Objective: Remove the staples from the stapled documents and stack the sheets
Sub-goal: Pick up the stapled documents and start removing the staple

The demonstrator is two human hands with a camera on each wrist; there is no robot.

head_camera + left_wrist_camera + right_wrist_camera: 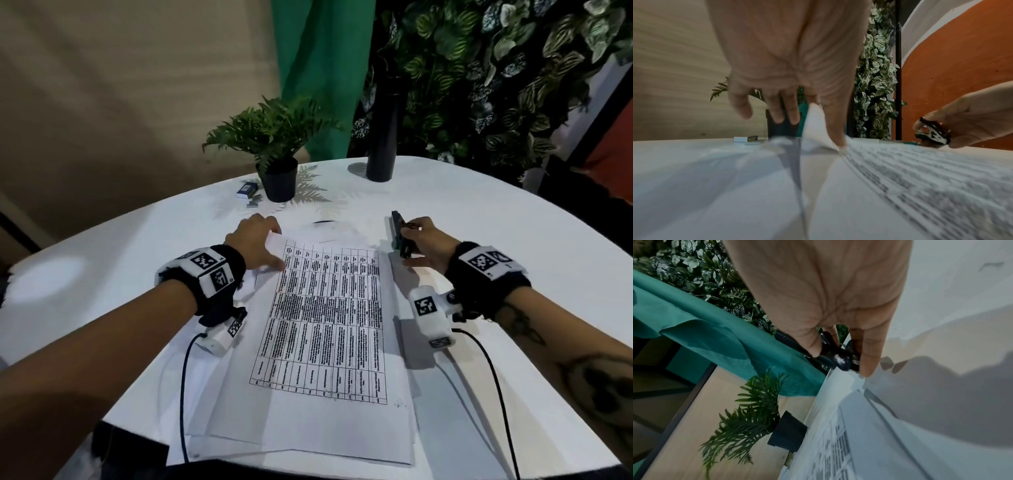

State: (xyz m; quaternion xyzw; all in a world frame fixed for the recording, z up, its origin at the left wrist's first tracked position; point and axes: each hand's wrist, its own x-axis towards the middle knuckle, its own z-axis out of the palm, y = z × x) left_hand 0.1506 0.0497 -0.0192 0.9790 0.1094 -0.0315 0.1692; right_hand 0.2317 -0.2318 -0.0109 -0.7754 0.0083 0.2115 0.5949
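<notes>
My left hand (255, 240) sits at the far left corner of the top sheet (329, 322), thumb and fingers (835, 129) pinching that corner and curling it up off the pile. The other left fingers hang loose above the surface (513, 222). My right hand (423, 243) is just off the far right corner of the papers, its fingers (869, 356) closed round the staple remover (933, 134), which is clear of the paper and not biting on anything.

The printed table sheet lies face up on a loose pile (308, 442) in front of me; edges of several sheets fan out beneath it at the near end and the left side, so they are not squared. I cannot see a staple in any view, so I cannot tell whether the lifted corner is still bound.

My reading: the job is under way but not far gone. The corner is being checked or offered to the tool, the remover is in hand and ready, and no neat stack exists yet. A small box (247, 190) with loose metal strips beside it sits by the plant pot (281, 181), well apart from the work.
</notes>
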